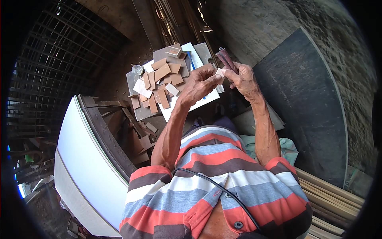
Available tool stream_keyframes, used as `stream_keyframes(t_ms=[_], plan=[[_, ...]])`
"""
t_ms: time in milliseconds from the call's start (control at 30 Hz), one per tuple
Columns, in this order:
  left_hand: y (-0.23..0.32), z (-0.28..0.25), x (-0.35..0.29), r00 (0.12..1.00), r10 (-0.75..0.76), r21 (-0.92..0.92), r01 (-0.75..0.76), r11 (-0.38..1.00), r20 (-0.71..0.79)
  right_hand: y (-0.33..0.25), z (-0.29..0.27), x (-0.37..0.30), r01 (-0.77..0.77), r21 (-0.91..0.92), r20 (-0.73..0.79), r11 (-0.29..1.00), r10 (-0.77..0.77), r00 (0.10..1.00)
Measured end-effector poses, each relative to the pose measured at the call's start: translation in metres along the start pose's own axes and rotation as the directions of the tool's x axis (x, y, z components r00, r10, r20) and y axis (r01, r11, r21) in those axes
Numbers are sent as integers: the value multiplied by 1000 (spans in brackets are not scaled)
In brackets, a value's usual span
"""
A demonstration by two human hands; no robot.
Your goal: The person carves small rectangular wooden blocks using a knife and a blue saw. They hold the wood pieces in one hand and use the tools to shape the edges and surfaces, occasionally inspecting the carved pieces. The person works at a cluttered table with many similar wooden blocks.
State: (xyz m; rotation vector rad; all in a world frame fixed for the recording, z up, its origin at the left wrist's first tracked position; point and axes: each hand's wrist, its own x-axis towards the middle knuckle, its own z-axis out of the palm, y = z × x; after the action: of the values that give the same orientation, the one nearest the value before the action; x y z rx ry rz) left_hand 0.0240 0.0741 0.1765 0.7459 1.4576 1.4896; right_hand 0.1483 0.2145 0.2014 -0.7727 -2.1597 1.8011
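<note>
In front of my chest, my left hand (201, 81) is closed, its thumb and fingers pinching a small pale flat piece (219, 73). My right hand (246, 81) is closed round a tool with two reddish-brown handles (225, 58), which looks like pliers; its working end is hidden by my fingers. The right thumb also meets the edge of the pale piece. Just beyond and left of my hands, several small brown rectangular boards (162, 72) lie loosely heaped on a low worktop (141, 115). Some show paler faces.
A clear cup (137, 69) stands at the worktop's left, and a blue stick-like item (190, 59) lies at its far side. A large dark panel (302, 107) leans at the right. White sheet material (85, 159) rises at the left. Wood strips (326, 195) lie at lower right.
</note>
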Motion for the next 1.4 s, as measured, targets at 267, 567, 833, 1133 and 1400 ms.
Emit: stream_keyframes(t_ms=[267, 567, 833, 1133, 1400], plan=[[2, 17, 7, 960, -152, -361, 59, 931, -236, 29, 14, -33, 359, -755, 44, 548, -504, 862], [1, 25, 11, 973, -132, -549, 8, 836, -188, 49, 11, -25, 361, -713, -99, 601, -596, 797], [-7, 27, 6, 994, -93, -769, 10, 639, -65, 34, 20, -31, 372, -724, -5, 581, -544, 839], [-15, 30, 2, 989, -108, -906, 132, 401, 97, 57, 4, -25, 379, -727, -13, 572, -563, 826], [-16, 34, 2, 979, -106, -945, 198, 262, 175, 52, -3, -29, 324, -747, -5, 580, -492, 870]])
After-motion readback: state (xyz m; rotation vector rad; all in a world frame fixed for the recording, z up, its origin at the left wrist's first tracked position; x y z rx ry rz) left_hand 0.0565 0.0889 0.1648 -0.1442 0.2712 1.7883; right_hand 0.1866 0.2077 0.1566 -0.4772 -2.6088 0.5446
